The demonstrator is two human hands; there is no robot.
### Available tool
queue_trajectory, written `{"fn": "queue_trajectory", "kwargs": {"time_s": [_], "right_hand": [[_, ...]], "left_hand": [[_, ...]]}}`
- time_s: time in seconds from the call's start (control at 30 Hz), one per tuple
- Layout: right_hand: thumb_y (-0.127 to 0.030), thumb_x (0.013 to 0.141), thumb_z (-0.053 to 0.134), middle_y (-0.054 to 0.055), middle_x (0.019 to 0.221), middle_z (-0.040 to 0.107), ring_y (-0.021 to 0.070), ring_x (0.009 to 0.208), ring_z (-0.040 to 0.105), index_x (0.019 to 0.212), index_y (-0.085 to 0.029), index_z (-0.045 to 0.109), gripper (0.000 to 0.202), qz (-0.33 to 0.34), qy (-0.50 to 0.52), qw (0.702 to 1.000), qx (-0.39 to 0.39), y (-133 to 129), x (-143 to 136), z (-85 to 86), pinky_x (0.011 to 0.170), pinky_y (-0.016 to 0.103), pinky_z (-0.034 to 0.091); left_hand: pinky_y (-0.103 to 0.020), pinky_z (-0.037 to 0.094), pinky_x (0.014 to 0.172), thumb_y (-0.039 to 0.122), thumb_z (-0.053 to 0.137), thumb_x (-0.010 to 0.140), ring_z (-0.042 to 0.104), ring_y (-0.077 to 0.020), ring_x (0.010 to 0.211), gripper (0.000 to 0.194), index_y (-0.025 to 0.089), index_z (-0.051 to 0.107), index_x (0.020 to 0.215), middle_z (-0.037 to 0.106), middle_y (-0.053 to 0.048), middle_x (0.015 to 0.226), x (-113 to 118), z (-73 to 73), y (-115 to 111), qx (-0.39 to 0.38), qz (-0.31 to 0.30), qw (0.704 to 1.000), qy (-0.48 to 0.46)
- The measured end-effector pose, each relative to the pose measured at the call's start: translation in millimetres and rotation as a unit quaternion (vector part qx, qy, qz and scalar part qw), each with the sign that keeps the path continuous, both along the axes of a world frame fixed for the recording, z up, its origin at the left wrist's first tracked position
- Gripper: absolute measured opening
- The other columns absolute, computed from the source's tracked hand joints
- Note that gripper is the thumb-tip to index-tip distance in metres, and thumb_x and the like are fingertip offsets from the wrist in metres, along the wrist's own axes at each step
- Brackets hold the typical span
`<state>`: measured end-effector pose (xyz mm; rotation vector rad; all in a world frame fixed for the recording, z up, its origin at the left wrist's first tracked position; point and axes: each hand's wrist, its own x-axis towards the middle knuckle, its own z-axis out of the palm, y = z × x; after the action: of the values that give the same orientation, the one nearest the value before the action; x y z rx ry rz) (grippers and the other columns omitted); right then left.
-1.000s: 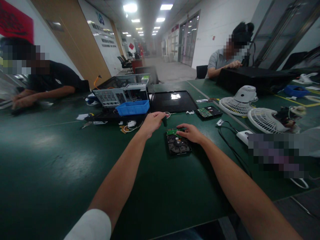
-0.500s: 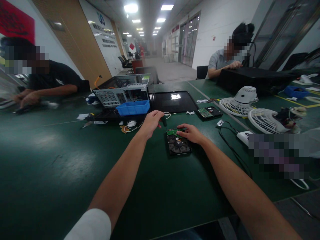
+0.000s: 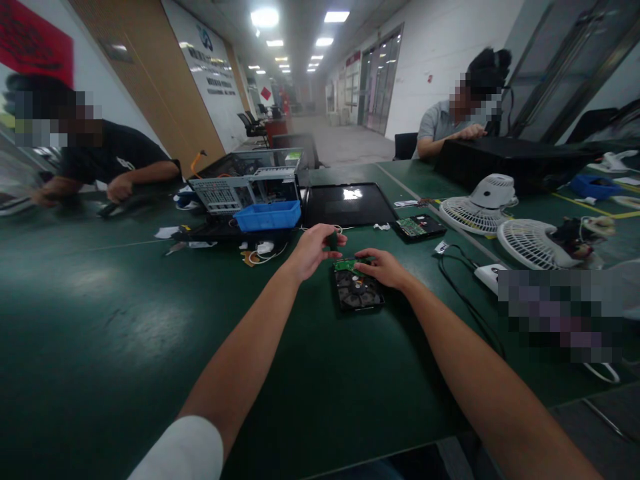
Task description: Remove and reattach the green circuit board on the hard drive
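A black hard drive (image 3: 359, 291) with a green circuit board lies on the dark green table. My left hand (image 3: 316, 251) is closed round a dark screwdriver handle (image 3: 333, 241), upright over the drive's far left corner; its tip is too small to make out. At the drive's far right side rests my right hand (image 3: 380, 267), its fingers gripping the edge and touching the green board.
Beyond my hands stand a blue tray (image 3: 268, 216), an open computer case (image 3: 225, 193) and a black panel (image 3: 350, 204). Another drive (image 3: 421, 227), white fan parts (image 3: 527, 241) and a power strip (image 3: 489, 276) lie right. Two people sit across.
My left hand has shifted slightly to the right and its fingers have changed their hold on the screwdriver handle. My right hand stays on the drive. The left person's hands have moved apart.
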<state>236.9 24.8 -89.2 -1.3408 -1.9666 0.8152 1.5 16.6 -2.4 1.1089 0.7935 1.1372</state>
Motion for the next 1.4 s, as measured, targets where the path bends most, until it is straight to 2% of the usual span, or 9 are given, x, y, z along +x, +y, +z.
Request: {"fn": "queue_trajectory", "kwargs": {"time_s": [0.13, 0.37, 0.53, 0.73, 1.0, 1.1, 1.3, 1.4], "right_hand": [[-0.056, 0.087, 0.070, 0.001, 0.075, 0.064, 0.0118, 0.058, 0.046, 0.126, -0.017, 0.070, 0.055, 0.003, 0.004, 1.000, -0.003, 1.5, 0.5, -1.9, 0.054, 0.025, 0.035], [-0.055, 0.087, 0.070, 0.001, 0.073, 0.064, 0.0124, 0.058, 0.048, 0.127, -0.017, 0.069, 0.055, 0.001, 0.004, 1.000, -0.007, 0.8, 0.5, -1.3, 0.053, 0.025, 0.035], [-0.056, 0.086, 0.070, 0.000, 0.069, 0.061, 0.0127, 0.057, 0.047, 0.125, -0.016, 0.070, 0.055, -0.003, -0.001, 1.000, 0.000, 0.5, 0.5, -0.6, 0.054, 0.025, 0.035], [-0.055, 0.085, 0.071, 0.002, 0.080, 0.067, 0.0126, 0.060, 0.047, 0.124, -0.018, 0.072, 0.053, -0.003, 0.000, 1.000, 0.012, 2.3, 1.5, -2.5, 0.056, 0.026, 0.038], [-0.056, 0.085, 0.071, 0.002, 0.077, 0.066, 0.0126, 0.060, 0.048, 0.124, -0.018, 0.071, 0.055, -0.005, 0.010, 1.000, 0.000, 1.8, 1.1, -2.9, 0.055, 0.026, 0.039], [-0.056, 0.085, 0.071, 0.000, 0.071, 0.063, 0.0120, 0.058, 0.046, 0.125, -0.016, 0.071, 0.056, -0.003, 0.011, 1.000, -0.005, 0.7, 0.5, -1.1, 0.055, 0.025, 0.037], [-0.055, 0.085, 0.071, 0.001, 0.073, 0.064, 0.0119, 0.058, 0.046, 0.124, -0.016, 0.071, 0.055, -0.005, 0.013, 1.000, -0.006, -2.1, -1.1, 3.3, 0.055, 0.026, 0.038], [-0.054, 0.084, 0.072, 0.002, 0.079, 0.067, 0.0122, 0.060, 0.048, 0.123, -0.016, 0.072, 0.054, -0.006, 0.013, 1.000, -0.004, -2.8, -1.3, 4.3, 0.057, 0.026, 0.040]], "left_hand": [[-0.037, 0.059, 0.076, 0.032, 0.065, 0.082, 0.066, -0.0212, 0.090, 0.021, 0.014, 0.067, 0.092, 0.070, -0.011, 0.097, -2.7, 2.2, 1.2, 0.005, -0.004, 1.000, -0.004], [-0.038, 0.060, 0.077, 0.029, 0.064, 0.080, 0.063, -0.0189, 0.083, 0.018, 0.014, 0.070, 0.088, 0.064, -0.007, 0.084, -6.3, 7.2, -0.3, -0.012, -0.001, 1.000, 0.006], [-0.043, 0.061, 0.078, 0.030, 0.063, 0.082, 0.066, -0.0212, 0.084, 0.020, 0.013, 0.069, 0.091, 0.067, -0.010, 0.085, -5.0, 7.2, -1.7, -0.012, -0.004, 1.000, -0.005], [-0.047, 0.061, 0.081, 0.028, 0.062, 0.084, 0.069, -0.0236, 0.088, 0.018, 0.013, 0.065, 0.093, 0.070, -0.011, 0.087, -2.7, 4.0, -0.4, 0.009, 0.015, 1.000, -0.009], [-0.037, 0.062, 0.072, 0.031, 0.060, 0.085, 0.062, -0.0200, 0.091, 0.018, 0.015, 0.068, 0.086, 0.064, -0.008, 0.095, -2.5, 4.9, -1.3, 0.077, 0.061, 0.994, 0.053], [-0.037, 0.062, 0.073, 0.033, 0.061, 0.085, 0.059, -0.0184, 0.088, 0.018, 0.016, 0.069, 0.087, 0.062, -0.007, 0.095, -2.8, 4.9, -1.6, 0.075, 0.052, 0.995, 0.048], [-0.039, 0.062, 0.072, 0.027, 0.061, 0.082, 0.064, -0.0202, 0.087, 0.019, 0.017, 0.067, 0.097, 0.066, -0.007, 0.091, -4.2, 6.1, -2.0, 0.044, 0.036, 0.998, 0.026], [-0.042, 0.062, 0.074, 0.027, 0.061, 0.081, 0.066, -0.0216, 0.087, 0.019, 0.016, 0.065, 0.096, 0.068, -0.008, 0.091, -4.5, 5.7, -0.9, 0.021, 0.028, 0.999, 0.005]]}}
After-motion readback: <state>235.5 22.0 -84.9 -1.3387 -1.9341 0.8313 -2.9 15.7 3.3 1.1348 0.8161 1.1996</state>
